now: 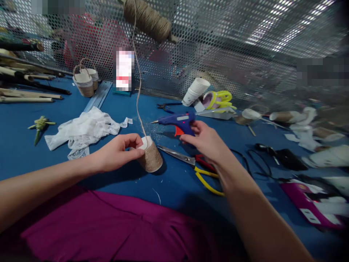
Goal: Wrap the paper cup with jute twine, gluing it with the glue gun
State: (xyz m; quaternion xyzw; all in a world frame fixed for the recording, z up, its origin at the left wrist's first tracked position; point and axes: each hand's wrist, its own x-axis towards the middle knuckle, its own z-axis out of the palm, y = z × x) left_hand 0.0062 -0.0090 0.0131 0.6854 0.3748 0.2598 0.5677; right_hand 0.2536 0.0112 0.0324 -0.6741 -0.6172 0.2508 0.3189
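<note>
My left hand (124, 151) pinches the rim of a white paper cup (151, 158) whose side is wrapped in brown twine. The cup tilts, its open end toward the back. A twine strand (140, 83) runs from the cup up to a large spool (148, 20) at the mesh. In my right hand (201, 136) is a blue hot glue gun (177, 120) with an orange trigger, its nozzle pointing left above the table. Scissors (188, 159) with yellow and red handles lie under my right forearm, their blades close to the cup.
White lace (84, 129) lies at left beside a green plant piece (40, 125). Behind stand twine-wrapped cups with handles (85, 87), a phone (124, 71), pliers (169, 106), stacked paper cups (196, 91) and yellow ribbon (222, 100). A purple power strip (308, 207) and cables are at right.
</note>
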